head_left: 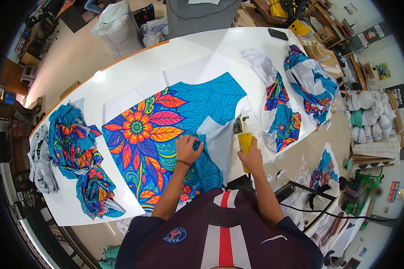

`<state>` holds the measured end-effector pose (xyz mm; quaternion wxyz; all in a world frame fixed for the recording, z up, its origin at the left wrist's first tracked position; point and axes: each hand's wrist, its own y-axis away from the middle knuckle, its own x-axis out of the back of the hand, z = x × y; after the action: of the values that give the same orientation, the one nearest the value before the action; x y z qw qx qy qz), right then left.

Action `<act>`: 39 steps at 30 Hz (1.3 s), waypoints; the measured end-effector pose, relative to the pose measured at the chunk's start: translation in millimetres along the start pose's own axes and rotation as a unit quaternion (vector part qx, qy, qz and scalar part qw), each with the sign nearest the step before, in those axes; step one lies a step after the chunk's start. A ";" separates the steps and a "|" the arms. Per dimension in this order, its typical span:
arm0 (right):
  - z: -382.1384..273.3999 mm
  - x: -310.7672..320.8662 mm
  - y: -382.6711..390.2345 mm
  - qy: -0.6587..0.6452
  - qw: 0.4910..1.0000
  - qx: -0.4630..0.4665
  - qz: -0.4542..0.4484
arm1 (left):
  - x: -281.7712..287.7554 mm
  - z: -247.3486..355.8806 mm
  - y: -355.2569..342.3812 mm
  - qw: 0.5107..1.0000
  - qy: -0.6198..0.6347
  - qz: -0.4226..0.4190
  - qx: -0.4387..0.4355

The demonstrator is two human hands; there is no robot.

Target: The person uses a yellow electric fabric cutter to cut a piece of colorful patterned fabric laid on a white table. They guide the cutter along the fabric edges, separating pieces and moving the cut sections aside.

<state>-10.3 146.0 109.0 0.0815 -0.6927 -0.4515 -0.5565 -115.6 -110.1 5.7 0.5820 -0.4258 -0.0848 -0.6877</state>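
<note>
On the white worktop (134, 71), a large printed fabric panel (166, 134) lies spread flat, turquoise with a big orange and red flower and leaf patterns. Over its lower middle part rests the left hand (188, 149), palm down, fingers curled and bunching the cloth a little; its grip presses on the fabric rather than closing around anything. Just to the right, the right hand (251, 158) has its grip closed around the yellow handle of a handheld electric cutter (243, 136), which stands upright at the right edge of the panel, beside a pale unprinted patch of the cloth. The metal head of the cutter sits at the top, touching or just above the fabric edge; which of the two cannot be told.

Along the left side of the worktop lie crumpled heaps of cut fabric pieces (74, 148) in the same print. To the right of the cutter, more printed pieces (283, 121) lie folded with their white backs showing, and another heap (312, 83) sits near the far right edge. A dark phone (278, 34) lies at the far end.
</note>
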 end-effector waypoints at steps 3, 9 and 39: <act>-6.7 -3.3 -6.4 -0.008 1.000 -0.016 0.000 | 1.3 0.4 -1.4 1.000 0.009 0.004 -0.003; -17.7 -5.1 -13.6 -0.006 0.999 -0.021 0.023 | 3.5 2.7 -2.3 1.000 0.019 0.010 0.006; -70.3 -11.9 -97.0 -0.067 0.990 -0.085 0.085 | 0.9 -2.3 1.5 0.999 0.047 0.002 0.028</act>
<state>-128.4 152.6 87.0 0.0387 -0.7690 -0.3462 -0.5360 -115.4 -112.7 4.3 0.5981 -0.3772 -0.0758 -0.7030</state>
